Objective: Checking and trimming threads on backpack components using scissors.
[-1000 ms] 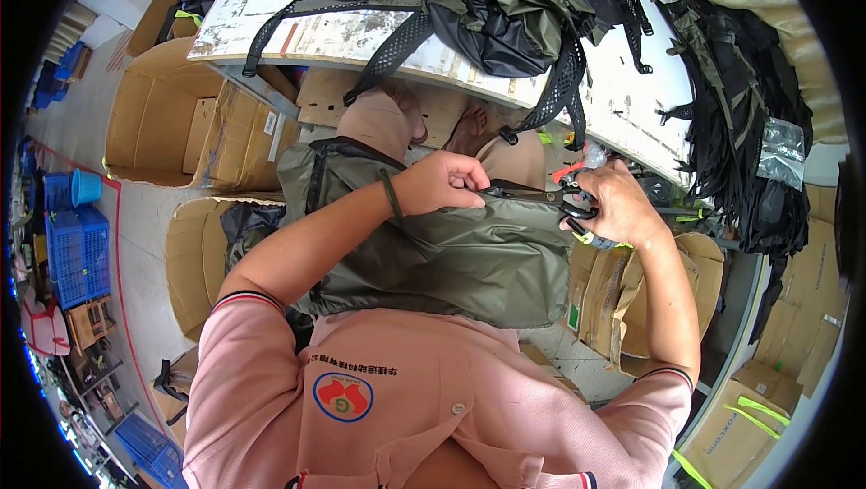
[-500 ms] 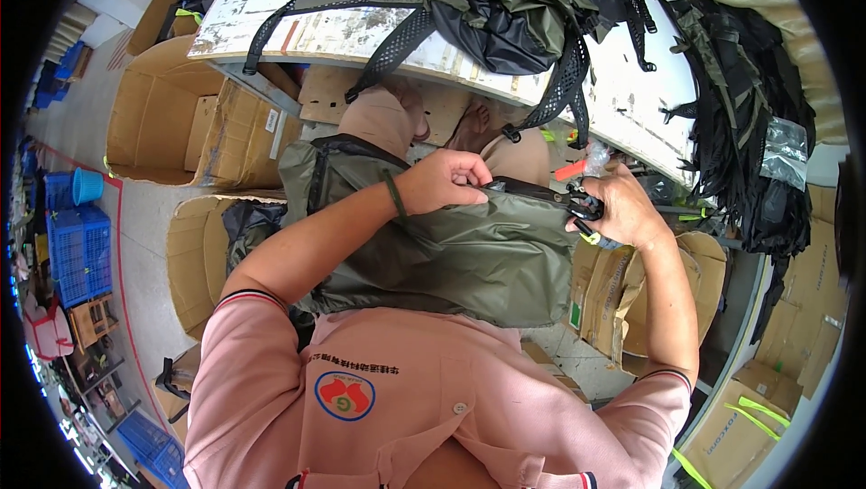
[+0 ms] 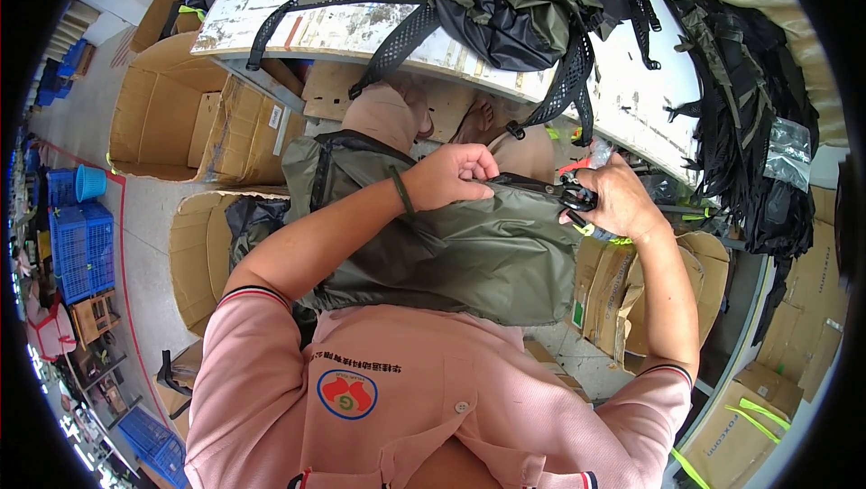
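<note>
An olive-green fabric bag (image 3: 460,263) lies across my lap, creased, with a black-trimmed upper edge. My left hand (image 3: 448,178) pinches that edge near its middle, thumb and forefinger together. At the edge's right end my right hand (image 3: 618,200) is closed round a pair of black-handled scissors (image 3: 577,195). Their blades point left along the trim, toward my left fingers; the tips are hard to make out against the dark edge. Something red-orange and clear plastic (image 3: 591,158) shows just beyond my right hand. Whether the blades touch the fabric cannot be told.
Ahead stands a scuffed white table (image 3: 334,33) piled with olive and black bags (image 3: 505,15), mesh straps hanging over its edge. More black straps and bags (image 3: 749,101) hang at right. Open cardboard boxes (image 3: 167,119) flank me; blue crates (image 3: 83,250) stand far left.
My right hand has shifted slightly left and up with the scissors, whose blades lie more along the trim. My left thumb and fingers have changed their pinch a little on the edge.
</note>
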`<state>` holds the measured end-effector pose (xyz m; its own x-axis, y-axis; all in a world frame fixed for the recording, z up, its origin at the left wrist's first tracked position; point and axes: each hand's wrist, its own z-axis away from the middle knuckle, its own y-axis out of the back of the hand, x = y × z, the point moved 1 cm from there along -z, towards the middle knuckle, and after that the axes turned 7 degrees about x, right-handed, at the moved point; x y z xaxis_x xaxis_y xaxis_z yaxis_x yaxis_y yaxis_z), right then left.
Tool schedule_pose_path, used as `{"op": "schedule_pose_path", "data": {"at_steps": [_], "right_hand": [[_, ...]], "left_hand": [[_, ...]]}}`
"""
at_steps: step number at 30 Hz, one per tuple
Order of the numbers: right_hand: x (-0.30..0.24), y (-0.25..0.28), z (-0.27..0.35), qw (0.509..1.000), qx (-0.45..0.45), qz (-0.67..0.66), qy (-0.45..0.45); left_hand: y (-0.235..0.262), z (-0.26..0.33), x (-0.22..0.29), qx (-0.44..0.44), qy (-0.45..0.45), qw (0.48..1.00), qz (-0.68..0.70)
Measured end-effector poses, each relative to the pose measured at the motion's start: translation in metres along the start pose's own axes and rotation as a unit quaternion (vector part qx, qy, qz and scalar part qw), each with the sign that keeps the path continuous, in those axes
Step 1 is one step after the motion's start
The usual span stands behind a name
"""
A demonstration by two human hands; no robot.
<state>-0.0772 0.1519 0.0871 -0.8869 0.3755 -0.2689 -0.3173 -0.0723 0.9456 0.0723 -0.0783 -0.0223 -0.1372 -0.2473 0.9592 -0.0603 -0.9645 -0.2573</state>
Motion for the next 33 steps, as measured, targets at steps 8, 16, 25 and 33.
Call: {"op": "schedule_pose_path", "data": {"at_steps": [8, 16, 25, 33], "right_hand": [[-0.008, 0.002, -0.006, 1.000, 0.005, -0.006, 0.006], [-0.008, 0.002, -0.006, 1.000, -0.003, -0.007, 0.011], [-0.013, 0.000, -0.010, 1.000, -0.018, 0.013, -0.014], [0.004, -0.017, 0.019, 0.998, 0.030, -0.015, -0.044]], "left_hand": [[-0.009, 0.003, 0.009, 0.029, -0.067, 0.992, -0.103], [-0.013, 0.005, 0.011, 0.041, -0.057, 0.992, -0.108], [-0.013, 0.006, 0.017, 0.051, -0.074, 0.988, -0.123], [0.025, 0.008, 0.017, 0.085, -0.229, 0.915, -0.321]]}}
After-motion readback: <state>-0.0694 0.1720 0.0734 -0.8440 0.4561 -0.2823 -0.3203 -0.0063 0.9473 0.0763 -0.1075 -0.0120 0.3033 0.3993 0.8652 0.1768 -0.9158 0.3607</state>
